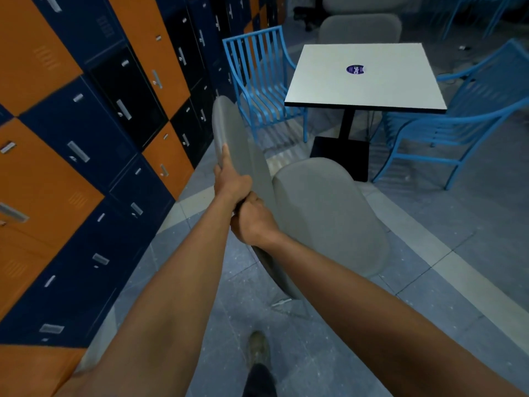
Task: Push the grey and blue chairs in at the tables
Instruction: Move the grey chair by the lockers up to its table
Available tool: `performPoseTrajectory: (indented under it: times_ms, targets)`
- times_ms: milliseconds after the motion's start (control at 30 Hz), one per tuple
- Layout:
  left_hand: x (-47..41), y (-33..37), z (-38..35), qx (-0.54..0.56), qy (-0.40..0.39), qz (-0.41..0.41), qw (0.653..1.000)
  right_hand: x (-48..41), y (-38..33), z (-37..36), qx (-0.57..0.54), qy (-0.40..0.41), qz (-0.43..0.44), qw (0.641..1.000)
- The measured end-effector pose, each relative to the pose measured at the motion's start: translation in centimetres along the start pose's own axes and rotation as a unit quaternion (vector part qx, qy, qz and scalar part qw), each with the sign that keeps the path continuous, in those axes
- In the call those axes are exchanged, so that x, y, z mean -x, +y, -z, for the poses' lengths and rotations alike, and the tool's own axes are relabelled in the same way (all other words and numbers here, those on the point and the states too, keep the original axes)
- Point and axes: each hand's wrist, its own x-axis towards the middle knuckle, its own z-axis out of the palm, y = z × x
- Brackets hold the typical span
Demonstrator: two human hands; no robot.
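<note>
**Grey chair gripped high and close together: a swing or a snag is the likely fault**

Both hands are closed on the curved top edge of the backrest of the grey moulded plastic chair (pixel 323 213). The left hand (pixel 231 187) wraps the rim with its thumb laid up along the edge; the right hand (pixel 252 220) clamps the same rim just below it, the two hands touching. The fingers on the far side of the backrest are hidden, so I cannot tell how deep the hold goes.

The chair's seat lies beyond the fingers, turned toward the white square table with a black edge and black pedestal (pixel 363 81), and the chair is not yet tucked under it. The table's black base plate (pixel 339 156) sits just past the seat's front edge.

With both hands bunched on one part of the rim, a push would probably make the chair pivot rather than travel straight. The legs, mostly out of sight beneath the seat, might catch the base plate. To the far left of the fingers stands the blue slatted metal armchair (pixel 257 81), near enough for the swinging backrest to strike it. A second blue slatted armchair (pixel 463 118) stands at the table's right side. The orange and navy metal lockers (pixel 86 138) close in on the left, so there is little room to correct.
</note>
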Motion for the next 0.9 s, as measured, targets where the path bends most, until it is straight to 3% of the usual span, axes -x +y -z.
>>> performPoseTrajectory:
  times_ms: [233, 633, 767, 900]
  targets:
    - [-7.6, 0.4, 0.6, -0.012, -0.028, 0.029, 0.999, -8.2, -2.0, 0.1, 0.007, -0.008, -0.043, 0.999]
    - [-15.8, -0.9, -0.5, -0.006, -0.032, 0.047, 0.998, -15.6, -1.9, 0.1, 0.032, -0.022, -0.017, 0.999]
    - [-15.3, -1.5, 0.1, 0.158, -0.058, 0.047, 0.985, -14.5, 0.3, 2.1, -0.136, -0.072, -0.047, 0.987]
    - [-12.3, -4.6, 0.3, 0.396, -0.090, 0.175, 0.897, -12.9, 7.3, 5.0, -0.081, -0.114, -0.098, 0.985]
